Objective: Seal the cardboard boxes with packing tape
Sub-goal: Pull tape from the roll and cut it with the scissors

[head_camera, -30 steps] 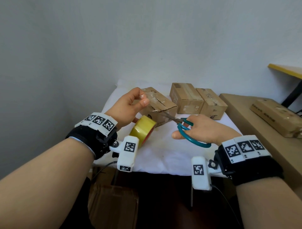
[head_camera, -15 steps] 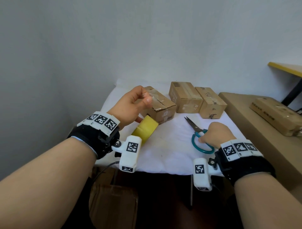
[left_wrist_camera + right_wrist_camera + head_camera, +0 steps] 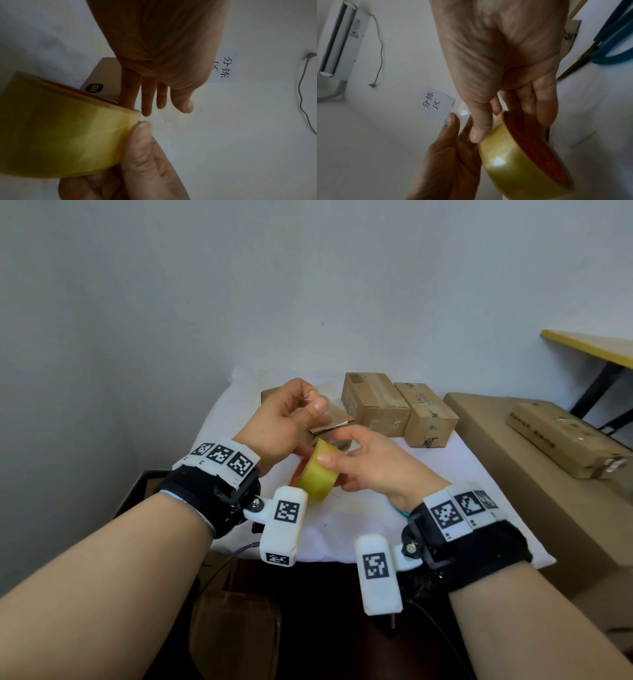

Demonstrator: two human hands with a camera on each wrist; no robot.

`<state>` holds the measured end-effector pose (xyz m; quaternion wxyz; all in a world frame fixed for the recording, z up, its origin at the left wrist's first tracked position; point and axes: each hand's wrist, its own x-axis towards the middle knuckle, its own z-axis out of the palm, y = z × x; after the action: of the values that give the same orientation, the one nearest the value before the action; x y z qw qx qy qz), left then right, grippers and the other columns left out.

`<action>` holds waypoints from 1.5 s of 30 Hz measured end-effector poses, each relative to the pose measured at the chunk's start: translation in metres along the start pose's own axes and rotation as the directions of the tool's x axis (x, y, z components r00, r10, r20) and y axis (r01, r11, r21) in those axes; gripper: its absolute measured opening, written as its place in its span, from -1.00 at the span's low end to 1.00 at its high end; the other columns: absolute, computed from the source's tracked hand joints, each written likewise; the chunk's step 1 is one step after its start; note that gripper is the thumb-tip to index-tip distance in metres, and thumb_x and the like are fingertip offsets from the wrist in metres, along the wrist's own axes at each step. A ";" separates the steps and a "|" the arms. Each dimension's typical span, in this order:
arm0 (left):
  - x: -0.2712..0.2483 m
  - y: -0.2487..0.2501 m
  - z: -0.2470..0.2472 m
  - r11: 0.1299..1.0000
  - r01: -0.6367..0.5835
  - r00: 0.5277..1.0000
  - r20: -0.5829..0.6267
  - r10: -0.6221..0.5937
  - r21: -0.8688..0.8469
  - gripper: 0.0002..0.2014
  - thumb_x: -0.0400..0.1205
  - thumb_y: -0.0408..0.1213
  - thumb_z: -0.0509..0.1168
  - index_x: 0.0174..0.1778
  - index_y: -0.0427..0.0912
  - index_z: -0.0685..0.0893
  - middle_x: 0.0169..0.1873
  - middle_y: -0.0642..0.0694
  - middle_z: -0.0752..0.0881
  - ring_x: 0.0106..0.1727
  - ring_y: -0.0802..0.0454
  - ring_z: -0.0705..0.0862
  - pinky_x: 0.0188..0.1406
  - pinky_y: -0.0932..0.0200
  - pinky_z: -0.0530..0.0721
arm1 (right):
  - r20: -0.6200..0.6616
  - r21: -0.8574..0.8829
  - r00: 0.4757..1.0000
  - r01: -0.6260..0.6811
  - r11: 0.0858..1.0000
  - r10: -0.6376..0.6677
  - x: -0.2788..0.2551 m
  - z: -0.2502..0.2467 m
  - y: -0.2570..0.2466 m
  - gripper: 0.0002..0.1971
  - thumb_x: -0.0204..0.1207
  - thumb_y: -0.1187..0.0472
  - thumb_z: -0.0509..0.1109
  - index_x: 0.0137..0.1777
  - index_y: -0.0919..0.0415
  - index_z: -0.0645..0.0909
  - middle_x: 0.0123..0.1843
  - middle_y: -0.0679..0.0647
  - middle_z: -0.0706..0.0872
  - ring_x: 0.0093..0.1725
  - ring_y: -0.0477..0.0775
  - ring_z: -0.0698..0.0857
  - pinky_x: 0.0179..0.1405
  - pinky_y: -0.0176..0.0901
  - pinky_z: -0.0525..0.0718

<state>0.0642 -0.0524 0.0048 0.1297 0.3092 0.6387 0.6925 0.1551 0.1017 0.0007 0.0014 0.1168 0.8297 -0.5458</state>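
Counter (image 3: 219, 419): one, under a white cloth; it carries the boxes and the scissors.
Side surface (image 3: 486, 440): one, brown, on the right, bearing one long flat box (image 3: 561, 445).
Boxes: three on the cloth. One (image 3: 330, 422) lies nearest, partly behind the hands, a flap edge raised. Two (image 3: 375, 404) (image 3: 430, 414) stand touching side by side further right.
Hands: two, both raised above the cloth.
Left hand (image 3: 277, 422): thumb and forefinger pinch a clear strip of tape (image 3: 462, 109); lower fingers (image 3: 145, 94) reach down behind the roll.
Right hand (image 3: 373, 463): thumb on the roll's outer face, fingers curled into its core, grasping it.
Tape roll (image 3: 317, 474): one, yellow with a red core, held in the air between the hands, just in front of the nearest box.
Scissors (image 3: 607, 44): one pair, teal handles, lying on the cloth under the right wrist.
Wall sign (image 3: 435, 104): one white sheet.
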 end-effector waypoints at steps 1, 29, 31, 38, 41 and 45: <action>0.000 0.000 0.002 1.000 0.000 1.000 -0.003 0.000 0.005 -0.88 0.78 -0.22 0.24 0.09 -0.20 0.51 0.36 -0.35 0.61 0.27 -0.08 0.76 -0.19 -0.16 0.74 | 0.000 0.015 1.000 0.007 1.000 -0.007 0.001 0.000 0.001 -0.48 0.50 0.06 0.65 0.43 0.04 0.58 0.19 0.30 0.78 0.00 0.13 0.84 -0.12 -0.12 0.74; 0.009 -0.005 0.027 0.999 -0.001 0.999 0.036 0.003 -0.047 -0.93 0.79 -0.25 0.22 0.03 -0.16 0.51 0.35 -0.48 0.54 0.32 -0.24 0.72 -0.08 -0.27 0.79 | -0.184 0.010 0.972 0.152 0.988 -0.148 0.001 -0.026 0.012 -0.63 0.52 0.33 0.61 0.28 0.06 0.68 0.04 0.31 0.79 -0.05 0.10 0.82 -0.14 -0.16 0.75; 0.009 -0.005 0.029 0.998 -0.010 0.999 0.040 0.012 -0.059 -0.92 0.79 -0.26 0.21 0.01 -0.16 0.51 0.35 -0.48 0.54 0.31 -0.19 0.73 -0.20 -0.10 0.82 | -0.234 0.000 0.957 0.174 0.985 -0.170 0.001 -0.026 0.013 -0.77 0.54 0.26 0.60 0.12 -0.02 0.76 0.04 0.18 0.83 0.07 0.12 0.81 0.08 -0.04 0.77; 0.008 -0.006 0.035 0.999 -0.005 0.998 0.056 0.008 -0.046 -0.92 0.79 -0.26 0.22 0.00 -0.16 0.51 0.35 -0.48 0.54 0.31 -0.17 0.73 -0.18 -0.21 0.82 | -0.322 0.031 0.931 0.192 0.981 -0.171 0.003 -0.028 0.016 -0.78 0.51 0.29 0.61 -0.26 -0.06 0.80 -0.12 0.14 0.84 -0.10 0.06 0.77 0.16 0.19 0.75; 0.007 -0.006 0.038 0.999 0.012 0.998 0.063 -0.009 -0.044 -0.92 0.78 -0.25 0.23 0.01 -0.17 0.51 0.36 -0.45 0.53 0.30 -0.12 0.74 -0.13 -0.32 0.79 | -0.341 0.038 0.928 0.171 0.985 -0.148 0.004 -0.029 0.015 -0.80 0.52 0.34 0.59 -0.25 0.04 0.77 -0.13 0.08 0.85 -0.03 0.09 0.80 0.26 0.15 0.74; 0.005 -0.005 0.042 0.999 0.010 0.997 0.073 -0.007 -0.043 -0.93 0.78 -0.27 0.23 0.02 -0.18 0.51 0.37 -0.42 0.54 0.26 -0.07 0.76 -0.26 -0.10 0.83 | -0.329 -0.010 0.937 0.122 0.992 -0.119 0.005 -0.030 0.016 -0.79 0.56 0.32 0.54 -0.27 0.04 0.76 -0.18 -0.02 0.83 -0.02 0.05 0.76 0.29 0.21 0.72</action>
<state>0.0838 -0.0147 0.0011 0.1626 0.3289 0.6196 0.6939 0.1566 0.1357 -0.0027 -0.1710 0.1552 0.8210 -0.5222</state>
